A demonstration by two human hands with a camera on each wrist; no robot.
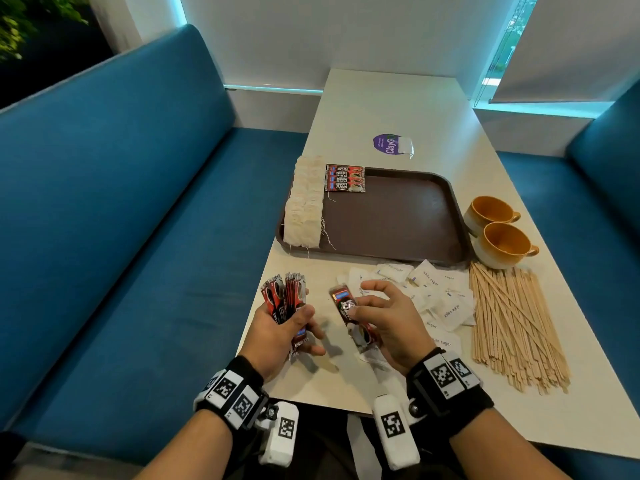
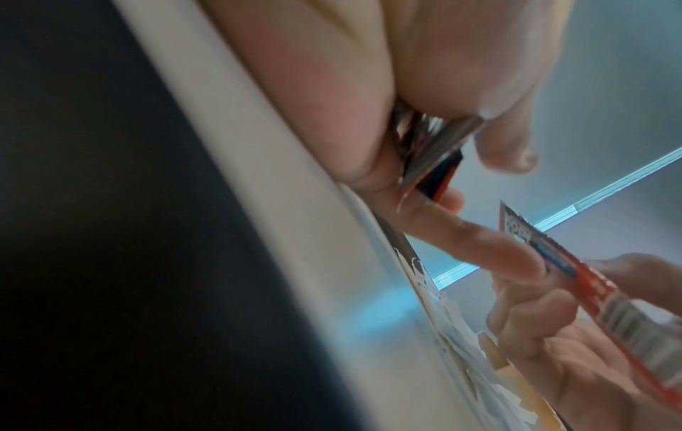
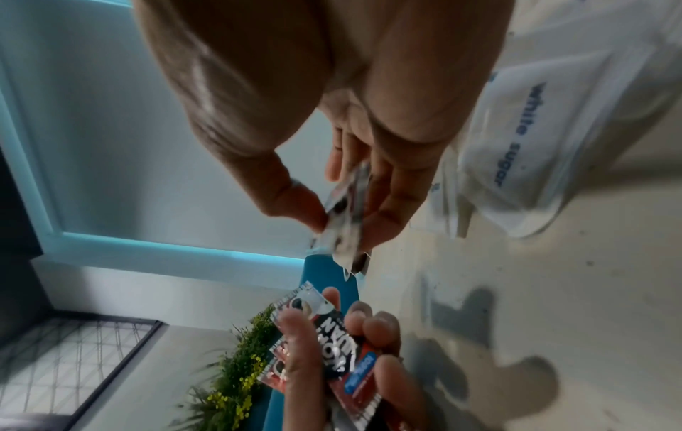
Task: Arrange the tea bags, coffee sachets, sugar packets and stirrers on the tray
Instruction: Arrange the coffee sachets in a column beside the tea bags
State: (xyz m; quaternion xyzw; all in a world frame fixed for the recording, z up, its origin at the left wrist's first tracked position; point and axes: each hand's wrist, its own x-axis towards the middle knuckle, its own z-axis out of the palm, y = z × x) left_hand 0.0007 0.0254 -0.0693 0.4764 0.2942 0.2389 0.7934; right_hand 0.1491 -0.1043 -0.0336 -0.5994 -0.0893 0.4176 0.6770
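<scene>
Several coffee sachets [image 1: 285, 299] fanned in left grip [image 1: 277, 332], one sachet [image 1: 353, 320] pinched in right grip [image 1: 384, 323]; could slip from loose fan onto desk [image 1: 381, 109].

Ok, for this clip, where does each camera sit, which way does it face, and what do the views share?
Head: worn on the head, looking down over the white table at the brown plastic tray; both forearms and hands show.
Left wrist: under the left hand, looking along its fingers, which grip a bundle of red coffee sachets.
Right wrist: under the right hand, facing the single red coffee sachet it pinches, beside white sugar packets.
Shared: each wrist view also catches the other hand and its sachets.
</scene>
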